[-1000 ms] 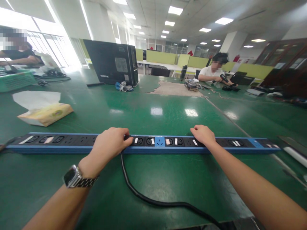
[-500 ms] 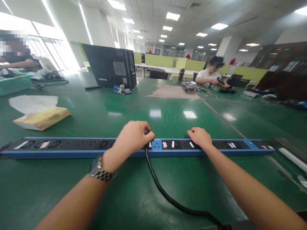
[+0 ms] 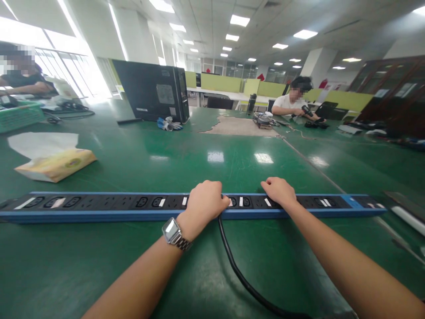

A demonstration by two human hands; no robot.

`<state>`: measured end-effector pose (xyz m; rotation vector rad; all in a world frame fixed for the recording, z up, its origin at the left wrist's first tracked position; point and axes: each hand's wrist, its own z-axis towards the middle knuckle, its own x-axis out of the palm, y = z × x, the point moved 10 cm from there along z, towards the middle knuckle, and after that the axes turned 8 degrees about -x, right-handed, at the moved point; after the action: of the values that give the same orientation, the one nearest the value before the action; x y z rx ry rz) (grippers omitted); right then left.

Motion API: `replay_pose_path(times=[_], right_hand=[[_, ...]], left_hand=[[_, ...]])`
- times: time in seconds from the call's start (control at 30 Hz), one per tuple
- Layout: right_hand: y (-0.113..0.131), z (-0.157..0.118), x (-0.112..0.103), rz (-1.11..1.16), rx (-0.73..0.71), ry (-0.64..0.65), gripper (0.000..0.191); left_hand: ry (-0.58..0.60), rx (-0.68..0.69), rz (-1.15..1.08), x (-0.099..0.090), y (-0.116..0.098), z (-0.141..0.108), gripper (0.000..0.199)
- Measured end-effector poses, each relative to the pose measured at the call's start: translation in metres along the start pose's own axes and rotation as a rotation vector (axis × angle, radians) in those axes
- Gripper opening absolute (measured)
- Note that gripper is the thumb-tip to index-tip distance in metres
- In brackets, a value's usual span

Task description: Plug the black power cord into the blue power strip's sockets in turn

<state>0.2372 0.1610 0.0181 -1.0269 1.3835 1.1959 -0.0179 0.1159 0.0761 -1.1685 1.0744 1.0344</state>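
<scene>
A long blue and black power strip (image 3: 133,215) lies across the green table, with rows of sockets and small white stickers on top. My left hand (image 3: 206,201), a watch on its wrist, is closed around the end of a thick black power cable (image 3: 232,261) at the strip's middle. The fingers cover that cable end and the socket below, so I cannot tell whether it is plugged in. The cable runs down and right toward me. Farther right, my right hand (image 3: 279,191) rests with curled fingers over the strip, gripping its far edge.
A tissue pack (image 3: 63,164) lies at left, near a green basket (image 3: 21,116). Behind stand a black computer case (image 3: 149,93) and gloves (image 3: 169,124). One person (image 3: 294,104) works at back right, another (image 3: 25,82) at far left. A light bar (image 3: 408,223) lies at right.
My left hand has moved right along the strip with the cable end, now covering the blue socket that showed before. My right hand keeps its place on the strip.
</scene>
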Motion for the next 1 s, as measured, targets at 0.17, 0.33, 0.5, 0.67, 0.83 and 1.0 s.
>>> replay_pose_path(times=[0.17,0.33,0.5,0.67,0.83,1.0], right_hand=[[0.002,-0.002,-0.001,-0.006,-0.007,-0.017,0.039],[0.002,-0.001,0.000,0.003,-0.005,-0.018,0.039],[-0.002,-0.003,-0.008,0.098,0.003,-0.098,0.034],[0.055,-0.043,-0.027,0.493,-0.160,-0.343,0.039],[0.149,-0.085,0.000,0.482,-0.333,-0.087,0.052],[0.162,-0.100,0.002,0.497,-0.399,-0.128,0.045]], left_hand=[[-0.016,0.052,-0.099,0.001,0.006,0.000,0.041],[-0.145,-0.111,-0.167,0.000,0.057,0.004,0.046],[-0.196,-0.026,-0.023,0.012,0.057,0.004,0.031],[-0.132,-0.017,0.001,0.020,0.052,0.005,0.037],[-0.114,-0.023,0.024,0.020,0.053,0.004,0.036],[-0.130,0.000,0.041,0.018,0.050,0.004,0.037]])
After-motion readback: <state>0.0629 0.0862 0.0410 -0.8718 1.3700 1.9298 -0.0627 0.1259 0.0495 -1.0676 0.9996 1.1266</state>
